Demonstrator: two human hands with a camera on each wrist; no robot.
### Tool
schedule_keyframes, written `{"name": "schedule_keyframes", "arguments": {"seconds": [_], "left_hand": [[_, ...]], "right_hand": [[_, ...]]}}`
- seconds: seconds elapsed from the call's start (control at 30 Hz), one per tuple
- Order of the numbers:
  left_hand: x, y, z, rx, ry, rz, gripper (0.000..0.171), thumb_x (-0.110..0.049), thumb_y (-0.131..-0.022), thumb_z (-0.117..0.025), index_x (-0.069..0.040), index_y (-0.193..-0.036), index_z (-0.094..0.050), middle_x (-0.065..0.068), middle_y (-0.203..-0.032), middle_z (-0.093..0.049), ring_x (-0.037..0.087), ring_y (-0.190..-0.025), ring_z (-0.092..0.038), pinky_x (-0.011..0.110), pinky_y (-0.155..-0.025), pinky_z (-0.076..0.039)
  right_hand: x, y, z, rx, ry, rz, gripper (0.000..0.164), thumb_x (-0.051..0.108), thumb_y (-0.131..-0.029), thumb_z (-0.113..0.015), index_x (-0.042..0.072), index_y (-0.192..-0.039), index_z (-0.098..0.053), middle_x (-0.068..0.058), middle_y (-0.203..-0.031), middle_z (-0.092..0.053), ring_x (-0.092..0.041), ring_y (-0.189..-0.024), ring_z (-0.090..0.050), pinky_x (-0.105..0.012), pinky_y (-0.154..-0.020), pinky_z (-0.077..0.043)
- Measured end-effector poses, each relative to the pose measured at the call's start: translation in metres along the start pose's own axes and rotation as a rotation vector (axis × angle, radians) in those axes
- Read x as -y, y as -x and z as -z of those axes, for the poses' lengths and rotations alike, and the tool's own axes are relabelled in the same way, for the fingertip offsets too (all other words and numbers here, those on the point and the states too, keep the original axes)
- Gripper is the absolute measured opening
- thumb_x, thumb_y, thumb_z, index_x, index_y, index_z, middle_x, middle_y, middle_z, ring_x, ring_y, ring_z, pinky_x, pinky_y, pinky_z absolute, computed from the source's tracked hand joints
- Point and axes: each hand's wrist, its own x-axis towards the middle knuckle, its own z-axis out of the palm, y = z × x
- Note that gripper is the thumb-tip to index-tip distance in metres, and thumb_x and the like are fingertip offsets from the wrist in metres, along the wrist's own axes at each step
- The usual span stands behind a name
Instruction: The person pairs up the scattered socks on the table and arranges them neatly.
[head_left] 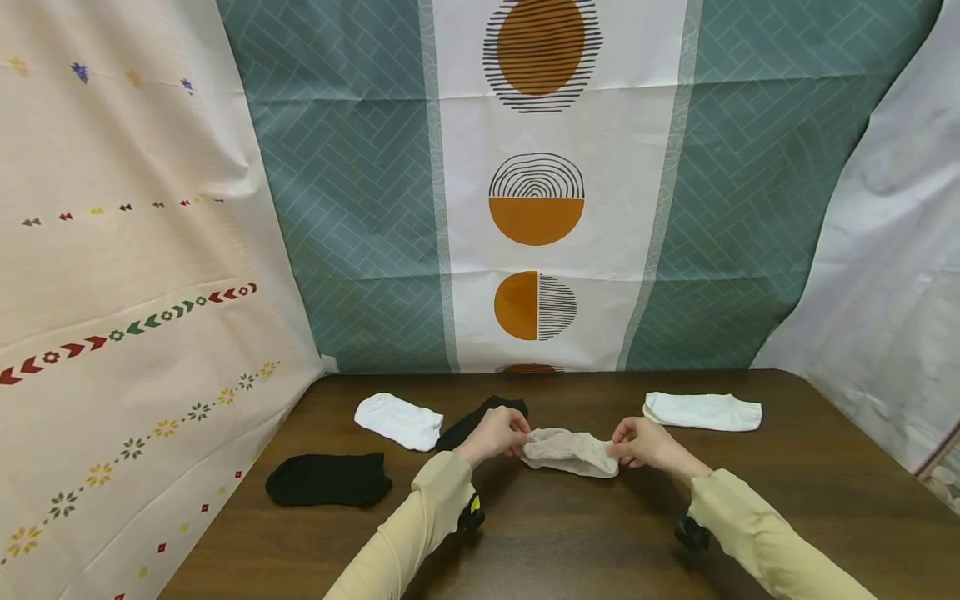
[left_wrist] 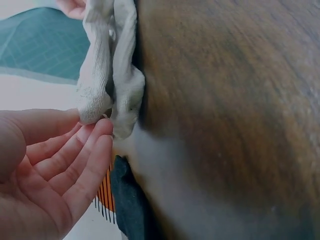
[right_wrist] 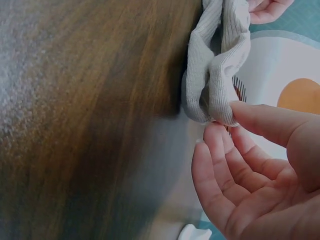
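Note:
A light grey-beige sock [head_left: 567, 452] is stretched sideways between my two hands, low over the middle of the table. My left hand [head_left: 497, 433] pinches its left end between thumb and fingertips, as the left wrist view shows on the ribbed fabric [left_wrist: 95, 85]. At the other end, my right hand [head_left: 647, 444] pinches the sock's edge with thumb and fingers; the right wrist view shows the fabric [right_wrist: 222, 85] folded into two layers with a gap between them. Just behind my left hand lies a black sock [head_left: 480, 418], partly hidden by that hand.
On the wooden table [head_left: 585, 542], a white sock [head_left: 400, 421] lies at the back left and another white sock [head_left: 702, 412] at the back right. A second black sock [head_left: 327, 479] lies flat at the left. A patterned curtain [head_left: 532, 250] hangs behind the table.

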Motion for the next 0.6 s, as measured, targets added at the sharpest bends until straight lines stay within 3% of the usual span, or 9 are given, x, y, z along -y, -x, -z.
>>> {"name": "schedule_keyframes", "arguments": {"seconds": [0.13, 0.33, 0.6], "left_hand": [[-0.001, -0.001, 0.002, -0.009, -0.016, -0.009, 0.005, 0.001, -0.081, -0.064, 0.005, -0.080, -0.062, 0.007, -0.064, -0.060, 0.016, -0.051, -0.057, 0.029, -0.049, -0.048], [-0.006, 0.000, 0.004, -0.021, -0.046, -0.018, 0.004, 0.001, -0.082, -0.060, 0.001, -0.078, -0.062, 0.007, -0.066, -0.060, 0.025, -0.057, -0.059, 0.025, -0.046, -0.044], [-0.016, 0.001, 0.003, -0.063, -0.262, -0.077, 0.004, -0.005, -0.084, -0.060, -0.006, -0.080, -0.062, -0.003, -0.070, -0.055, 0.010, -0.058, -0.049, 0.023, -0.051, -0.041]], "right_hand": [[0.001, 0.000, 0.001, -0.006, 0.018, 0.008, 0.015, 0.003, -0.076, -0.069, 0.000, -0.078, -0.055, -0.003, -0.063, -0.054, -0.017, -0.056, -0.055, -0.034, -0.051, -0.048], [0.006, 0.003, 0.004, -0.026, 0.032, 0.027, 0.016, 0.004, -0.075, -0.070, -0.001, -0.079, -0.055, -0.003, -0.064, -0.055, -0.018, -0.058, -0.054, -0.035, -0.051, -0.047], [0.013, 0.006, 0.006, -0.058, 0.063, 0.063, 0.019, 0.007, -0.076, -0.070, -0.001, -0.084, -0.055, -0.003, -0.071, -0.056, -0.020, -0.063, -0.054, -0.036, -0.054, -0.047]]}}
